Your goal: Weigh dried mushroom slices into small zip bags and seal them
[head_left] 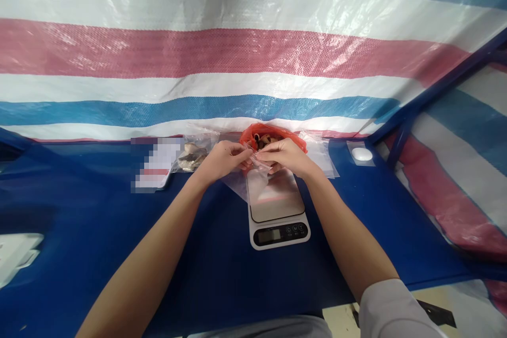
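Note:
Both hands pinch the top edge of a clear plastic bag (241, 184), which hangs down over the near-left part of a kitchen scale (277, 203). My left hand (227, 159) is closed on the bag's left side, and my right hand (284, 157) grips its right side, fingertips close together. The bag looks flat, with nothing visible inside. Just behind my hands sits an open red plastic bag (273, 129) holding brownish, dried-looking pieces (263, 141). The scale has a metal plate and a white body; its display shows no readable figures.
Left of my hands lies a clear bag with pale and dark pieces (192, 158), beside a blurred-out phone-like item (158, 163). Flat clear bags (322, 156) lie to the right. Farther right is a small bag with a white oval object (362, 154). A striped sheet (222, 53) hangs behind the blue table (222, 274).

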A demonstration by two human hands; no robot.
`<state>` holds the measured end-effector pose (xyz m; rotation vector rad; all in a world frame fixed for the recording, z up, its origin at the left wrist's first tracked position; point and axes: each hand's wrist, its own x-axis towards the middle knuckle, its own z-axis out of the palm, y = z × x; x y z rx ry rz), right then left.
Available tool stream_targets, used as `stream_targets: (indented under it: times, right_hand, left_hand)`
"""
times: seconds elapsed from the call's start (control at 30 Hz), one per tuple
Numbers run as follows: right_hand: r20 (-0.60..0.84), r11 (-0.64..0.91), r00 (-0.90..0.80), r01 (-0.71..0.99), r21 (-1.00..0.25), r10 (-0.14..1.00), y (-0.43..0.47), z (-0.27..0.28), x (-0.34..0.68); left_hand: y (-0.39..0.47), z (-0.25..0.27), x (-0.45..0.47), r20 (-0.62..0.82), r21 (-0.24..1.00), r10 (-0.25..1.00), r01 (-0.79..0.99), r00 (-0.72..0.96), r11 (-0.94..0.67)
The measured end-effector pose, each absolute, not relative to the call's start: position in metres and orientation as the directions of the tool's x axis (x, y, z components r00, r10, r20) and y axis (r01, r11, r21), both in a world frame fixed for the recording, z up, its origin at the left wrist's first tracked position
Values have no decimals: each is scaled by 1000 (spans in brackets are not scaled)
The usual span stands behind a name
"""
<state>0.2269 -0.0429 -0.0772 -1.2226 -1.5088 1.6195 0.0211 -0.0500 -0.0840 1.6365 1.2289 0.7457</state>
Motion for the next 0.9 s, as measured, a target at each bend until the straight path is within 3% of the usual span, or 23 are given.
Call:
stream_targets:
  times: [0.43, 0.63, 0.73, 0.9]
  right_hand:
    - [-193, -139, -233, 230, -963, 953, -41, -74, 232]
    - [-184, -121, -280, 228, -966, 942, -41, -73, 234]
    - [-170, -102, -311, 223, -969, 935, -42, -72, 233]
    - [-168, -103, -309, 217, -971, 936, -43, -70, 233]
  left_hand:
    - [-50, -76, 9, -15, 788, 947, 586, 321, -186]
    - [-52, -78, 11, -38, 861, 958, 497, 285, -113]
    - [-53, -81, 15, 40, 883, 952, 436, 303, -176]
    - [-56, -81, 21, 127, 791, 920, 522, 372, -320]
